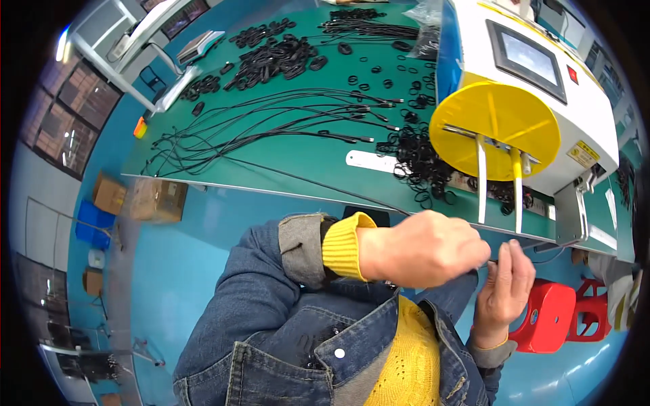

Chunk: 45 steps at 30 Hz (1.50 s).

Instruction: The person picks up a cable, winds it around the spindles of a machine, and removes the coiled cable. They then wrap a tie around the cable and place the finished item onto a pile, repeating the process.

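Note:
In front of my chest my left hand (pixel 430 252) is closed, its back turned up. A thin black cable (pixel 318 184) runs from the table over the front edge to this hand. Just right of it, my right hand (pixel 504 289) has its fingers drawn together, tips close to the left hand's fingers. A small dark bit shows between the hands; what the right fingers hold is too small to make out. Beyond the hands stands a white machine (pixel 575 128) with a yellow disc (pixel 497 115) and two bare upright prongs (pixel 482 179).
Loose black cables (pixel 291 122) lie across the green table (pixel 291 162). Behind them are coiled cables (pixel 284 57). A pile of black rings (pixel 423 159) lies beside a white ruler (pixel 371 161). Red stools (pixel 545 318) stand at the right, cardboard boxes (pixel 159 198) at the left.

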### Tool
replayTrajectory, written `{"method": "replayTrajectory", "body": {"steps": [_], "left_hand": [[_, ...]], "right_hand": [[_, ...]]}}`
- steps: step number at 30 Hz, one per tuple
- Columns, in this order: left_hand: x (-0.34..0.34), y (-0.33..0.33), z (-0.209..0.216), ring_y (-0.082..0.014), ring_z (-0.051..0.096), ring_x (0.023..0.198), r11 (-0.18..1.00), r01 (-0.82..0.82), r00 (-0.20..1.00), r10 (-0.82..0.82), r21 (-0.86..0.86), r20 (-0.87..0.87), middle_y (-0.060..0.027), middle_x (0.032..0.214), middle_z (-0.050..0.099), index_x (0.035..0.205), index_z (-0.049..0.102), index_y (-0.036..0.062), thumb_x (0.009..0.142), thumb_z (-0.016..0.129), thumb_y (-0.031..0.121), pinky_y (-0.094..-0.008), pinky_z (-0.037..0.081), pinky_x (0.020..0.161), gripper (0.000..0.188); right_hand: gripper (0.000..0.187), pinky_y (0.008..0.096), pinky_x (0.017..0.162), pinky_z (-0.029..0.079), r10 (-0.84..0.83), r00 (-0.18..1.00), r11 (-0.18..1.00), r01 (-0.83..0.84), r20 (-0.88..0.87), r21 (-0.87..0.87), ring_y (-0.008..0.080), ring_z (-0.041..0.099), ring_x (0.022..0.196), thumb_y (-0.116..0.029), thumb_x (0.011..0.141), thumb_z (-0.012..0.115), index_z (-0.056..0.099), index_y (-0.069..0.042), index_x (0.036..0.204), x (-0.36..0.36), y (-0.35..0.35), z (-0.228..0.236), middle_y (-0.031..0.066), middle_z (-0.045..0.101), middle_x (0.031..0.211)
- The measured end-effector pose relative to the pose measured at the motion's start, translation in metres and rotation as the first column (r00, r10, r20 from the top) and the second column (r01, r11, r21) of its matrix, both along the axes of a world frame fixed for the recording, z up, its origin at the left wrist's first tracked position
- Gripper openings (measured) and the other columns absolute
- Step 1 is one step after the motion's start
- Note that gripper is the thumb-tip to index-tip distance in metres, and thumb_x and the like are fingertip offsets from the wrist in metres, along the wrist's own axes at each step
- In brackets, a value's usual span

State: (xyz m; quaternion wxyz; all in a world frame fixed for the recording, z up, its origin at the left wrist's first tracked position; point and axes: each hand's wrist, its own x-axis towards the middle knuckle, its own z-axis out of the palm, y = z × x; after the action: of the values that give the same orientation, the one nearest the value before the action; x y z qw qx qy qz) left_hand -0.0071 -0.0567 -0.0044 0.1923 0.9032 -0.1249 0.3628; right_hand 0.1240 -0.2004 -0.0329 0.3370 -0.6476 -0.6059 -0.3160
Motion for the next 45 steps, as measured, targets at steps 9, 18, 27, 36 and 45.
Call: {"method": "replayTrajectory", "body": {"steps": [9,18,27,36,45], "left_hand": [[0.037,0.025,0.02,-0.0185,0.06,0.062,0.951,-0.28,0.96,0.28,-0.134,-0.016,-0.0088,0.074,0.061,0.09,0.066,0.0019,0.071,0.066,-0.003,-0.0269,0.047,0.054,0.019],[0.061,0.055,0.002,-0.0094,0.051,0.058,0.817,-0.374,0.92,0.386,-0.439,-0.065,-0.0042,0.068,0.054,0.086,0.066,0.0001,0.076,0.066,0.001,-0.0218,0.041,0.053,0.01],[0.049,0.059,-0.01,-0.0109,0.05,0.056,0.765,-0.329,0.933,0.355,-0.554,-0.063,-0.0059,0.068,0.056,0.088,0.066,-0.0002,0.078,0.065,0.001,-0.0223,0.041,0.054,0.011],[0.043,0.06,-0.016,-0.0126,0.054,0.059,0.801,-0.352,0.916,0.401,-0.485,-0.003,-0.0076,0.07,0.058,0.09,0.066,-0.0002,0.079,0.065,0.003,-0.0238,0.043,0.055,0.012],[0.023,0.051,0.006,-0.016,0.054,0.058,0.868,-0.434,0.875,0.47,-0.243,0.115,-0.0089,0.069,0.058,0.094,0.067,0.0008,0.078,0.066,0.003,-0.025,0.043,0.054,0.016]], "right_hand": [[0.017,0.034,0.057,0.05,-0.107,0.988,0.989,0.117,-0.111,0.086,0.0285,0.061,0.066,-0.004,0.076,0.066,0.061,0.0,0.092,0.056,0.031,-0.004,0.0141,0.062,0.079],[0.013,0.0365,0.052,0.047,-0.129,0.942,0.99,0.141,-0.311,0.018,0.0306,0.06,0.062,-0.014,0.082,0.06,0.056,-0.002,0.085,0.067,0.093,-0.023,0.015,0.059,0.071],[0.014,0.0395,0.051,0.045,-0.133,0.83,0.977,0.201,-0.542,0.069,0.0338,0.058,0.056,-0.018,0.08,0.063,0.061,-0.004,0.076,0.064,0.079,-0.043,0.0163,0.058,0.062],[0.017,0.04,0.054,0.046,-0.237,0.641,0.971,0.177,-0.73,-0.16,0.0348,0.059,0.06,-0.018,0.079,0.061,0.062,-0.002,0.074,0.043,0.016,-0.086,0.0171,0.059,0.063],[0.019,0.0405,0.057,0.047,-0.214,0.523,0.977,0.109,-0.825,-0.184,0.0358,0.06,0.062,-0.02,0.08,0.061,0.063,-0.001,0.075,0.036,0.008,-0.084,0.0183,0.06,0.064]]}}
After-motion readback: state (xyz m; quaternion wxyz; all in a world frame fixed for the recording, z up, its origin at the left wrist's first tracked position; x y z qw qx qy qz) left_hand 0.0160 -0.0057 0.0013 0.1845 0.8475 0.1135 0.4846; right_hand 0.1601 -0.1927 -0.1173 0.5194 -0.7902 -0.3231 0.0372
